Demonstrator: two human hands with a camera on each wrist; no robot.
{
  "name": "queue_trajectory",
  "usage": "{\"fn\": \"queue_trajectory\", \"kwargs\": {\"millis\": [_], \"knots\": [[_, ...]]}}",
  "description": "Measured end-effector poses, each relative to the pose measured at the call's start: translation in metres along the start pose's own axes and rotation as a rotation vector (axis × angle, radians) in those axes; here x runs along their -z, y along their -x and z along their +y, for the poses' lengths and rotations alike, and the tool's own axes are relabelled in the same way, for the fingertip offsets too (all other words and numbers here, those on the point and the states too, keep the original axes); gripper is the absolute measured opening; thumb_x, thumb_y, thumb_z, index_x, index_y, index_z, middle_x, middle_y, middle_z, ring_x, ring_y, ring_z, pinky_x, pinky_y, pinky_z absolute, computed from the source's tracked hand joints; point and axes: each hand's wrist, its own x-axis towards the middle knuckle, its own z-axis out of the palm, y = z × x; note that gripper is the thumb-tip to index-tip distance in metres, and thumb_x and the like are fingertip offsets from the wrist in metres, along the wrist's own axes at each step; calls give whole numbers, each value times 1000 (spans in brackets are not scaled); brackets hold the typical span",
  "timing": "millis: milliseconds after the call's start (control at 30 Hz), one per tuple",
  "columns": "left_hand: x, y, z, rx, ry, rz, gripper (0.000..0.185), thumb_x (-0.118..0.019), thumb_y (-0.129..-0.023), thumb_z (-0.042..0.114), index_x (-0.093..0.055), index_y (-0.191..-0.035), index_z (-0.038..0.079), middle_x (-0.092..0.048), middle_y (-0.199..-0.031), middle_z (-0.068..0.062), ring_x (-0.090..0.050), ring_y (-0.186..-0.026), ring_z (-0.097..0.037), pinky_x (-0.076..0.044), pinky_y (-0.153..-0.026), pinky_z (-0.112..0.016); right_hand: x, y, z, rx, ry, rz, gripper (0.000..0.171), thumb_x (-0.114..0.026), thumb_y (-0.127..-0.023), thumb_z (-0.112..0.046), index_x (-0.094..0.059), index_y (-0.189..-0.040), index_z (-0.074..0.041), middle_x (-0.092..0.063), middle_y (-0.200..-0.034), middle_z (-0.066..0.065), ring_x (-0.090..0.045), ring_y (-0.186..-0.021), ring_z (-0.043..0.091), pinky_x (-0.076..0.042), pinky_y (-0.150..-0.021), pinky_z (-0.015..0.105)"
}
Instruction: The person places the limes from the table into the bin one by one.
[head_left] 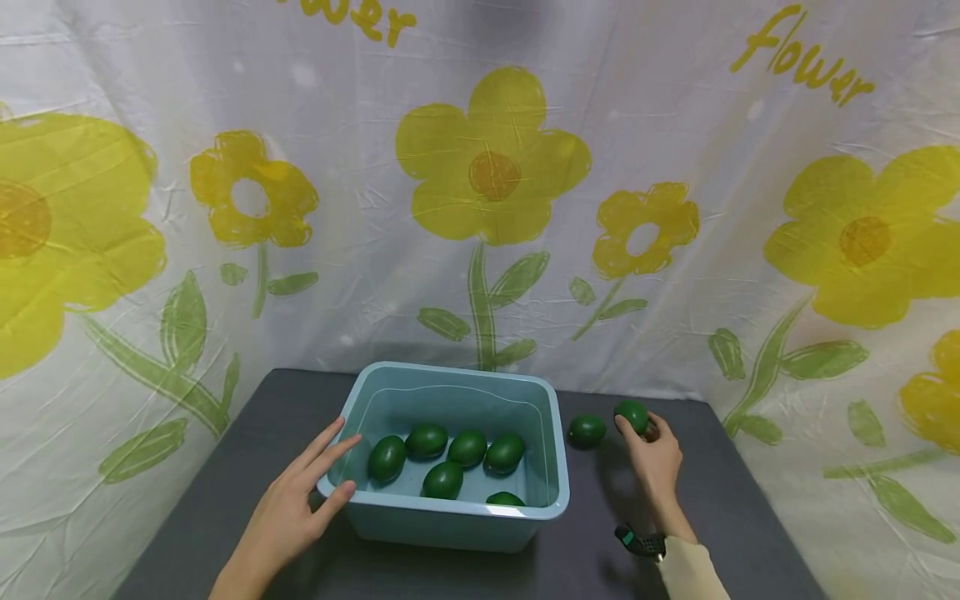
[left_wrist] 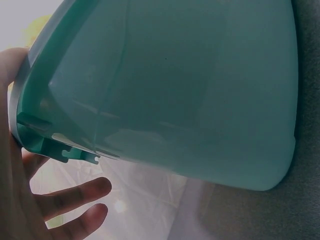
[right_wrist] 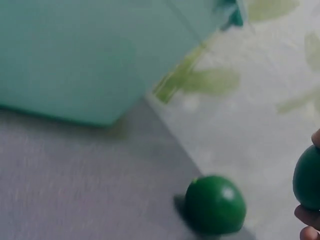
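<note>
My right hand (head_left: 656, 457) pinches a green fruit (head_left: 632, 415) in its fingertips, just above the dark table (head_left: 225, 483), to the right of the light blue tub (head_left: 450, 525). A second green fruit (head_left: 586, 431) lies between them. My left hand (head_left: 296, 500) rests with straight fingers on the tub's left rim; six more green fruits (head_left: 467, 447) lie inside.

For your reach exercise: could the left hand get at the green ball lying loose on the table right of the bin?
Probably not easily. The left hand rests on the bin's left rim, and the loose ball lies beyond the bin's far side. The right hand, holding another ball, is nearer.
</note>
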Motion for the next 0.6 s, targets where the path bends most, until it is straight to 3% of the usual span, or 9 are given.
{"fn": "queue_trajectory", "kwargs": {"millis": [300,600], "knots": [[0,0,0,4,4,-4,55,-76,-99,33,-60,-152,28,-44,-167,-5,-56,-138,-41,-53,-89,-70,2,11,-48,87,-47,-13,74,-74,-98,-47,-52,-156,-6,-65,-138,28,-64,-122,40,-52,-99,56],[0,0,0,18,10,-22,55,-74,-100,34,-59,-152,28,-41,-169,-2,-54,-141,-41,-51,-92,-71,-1,29,-87,186,-61,-47,69,-78,-97,-43,-57,-152,-6,-70,-131,22,-64,-109,31,-49,-78,26]]}}
